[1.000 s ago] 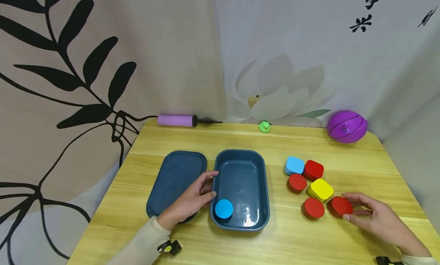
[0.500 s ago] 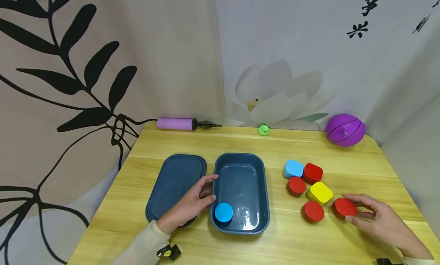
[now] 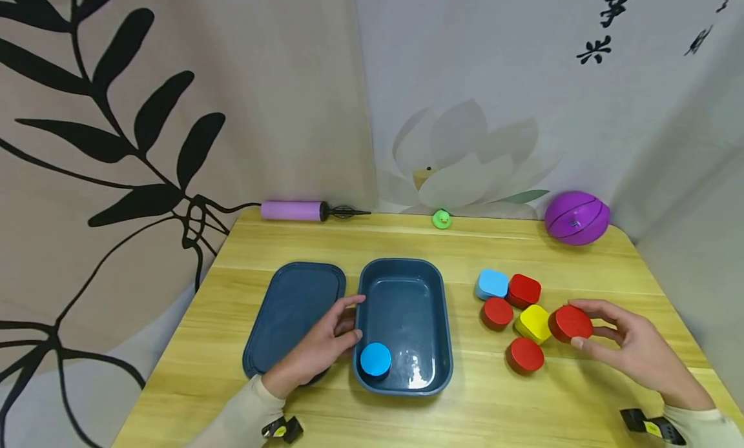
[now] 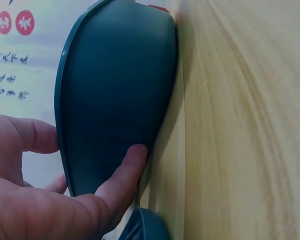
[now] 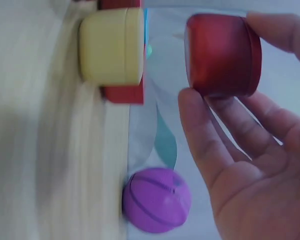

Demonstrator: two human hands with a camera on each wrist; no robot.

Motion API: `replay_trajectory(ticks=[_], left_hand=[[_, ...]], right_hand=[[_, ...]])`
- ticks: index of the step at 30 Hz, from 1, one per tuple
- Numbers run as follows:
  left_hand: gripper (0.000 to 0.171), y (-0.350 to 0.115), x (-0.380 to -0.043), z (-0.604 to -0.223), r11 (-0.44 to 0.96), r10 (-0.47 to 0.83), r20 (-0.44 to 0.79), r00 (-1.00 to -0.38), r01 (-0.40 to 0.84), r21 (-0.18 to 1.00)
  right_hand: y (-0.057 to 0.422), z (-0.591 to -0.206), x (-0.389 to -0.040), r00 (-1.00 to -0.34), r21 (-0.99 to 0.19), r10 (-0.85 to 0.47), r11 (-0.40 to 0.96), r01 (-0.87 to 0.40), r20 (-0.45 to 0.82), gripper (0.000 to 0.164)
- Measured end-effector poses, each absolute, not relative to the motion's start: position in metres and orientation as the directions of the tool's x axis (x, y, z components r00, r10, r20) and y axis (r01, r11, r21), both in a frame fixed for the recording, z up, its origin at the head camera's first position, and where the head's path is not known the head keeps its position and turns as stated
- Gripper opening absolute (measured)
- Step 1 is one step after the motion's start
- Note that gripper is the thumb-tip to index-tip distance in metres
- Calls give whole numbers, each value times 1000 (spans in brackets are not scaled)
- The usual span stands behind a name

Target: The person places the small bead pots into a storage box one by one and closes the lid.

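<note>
My right hand (image 3: pixel 633 345) pinches a red round tin (image 3: pixel 571 323) between thumb and fingers. In the right wrist view that tin (image 5: pixel 220 55) is held up off the table. My left hand (image 3: pixel 320 345) rests against the left outer wall of a dark blue rectangular box (image 3: pixel 447 332); in the left wrist view its fingertips touch the rim and side (image 4: pixel 110 100). Inside the box, at the near left corner, sits a blue round tin (image 3: pixel 375 359). Left of my right hand stand a yellow tin (image 3: pixel 533 324), several red tins (image 3: pixel 525 356) and a light blue one (image 3: pixel 491 284).
A dark blue lid (image 3: pixel 290 312) lies left of the box, partly under my left hand. Along the back edge are a purple hand pump (image 3: pixel 293 210), a green toy duck (image 3: pixel 442 219) and a purple ball (image 3: pixel 577 218). Printed curtains hang behind the wooden table (image 3: pixel 494 416).
My right hand has drawn the red tin right, then lifted it up and toward the back, beside the yellow tin. The left hand stays at the box.
</note>
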State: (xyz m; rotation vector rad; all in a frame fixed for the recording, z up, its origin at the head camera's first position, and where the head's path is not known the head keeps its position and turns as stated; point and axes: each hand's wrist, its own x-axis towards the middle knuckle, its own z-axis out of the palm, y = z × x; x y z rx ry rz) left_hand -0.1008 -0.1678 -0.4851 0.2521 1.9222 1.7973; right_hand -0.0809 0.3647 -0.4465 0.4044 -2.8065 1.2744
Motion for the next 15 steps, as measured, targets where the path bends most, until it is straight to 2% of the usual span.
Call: replay_trajectory(ticks=[6, 15], left_hand=[[66, -168, -102, -487, 125, 446, -229, -866, -193, 973], [66, -168, -103, -487, 128, 449, -231, -863, -194, 973]], right_hand=[[341, -438, -95, -953, -751, -238, 590, -296, 188, 61], [292, -433, -118, -900, -749, -342, 514, -419, 269, 55]])
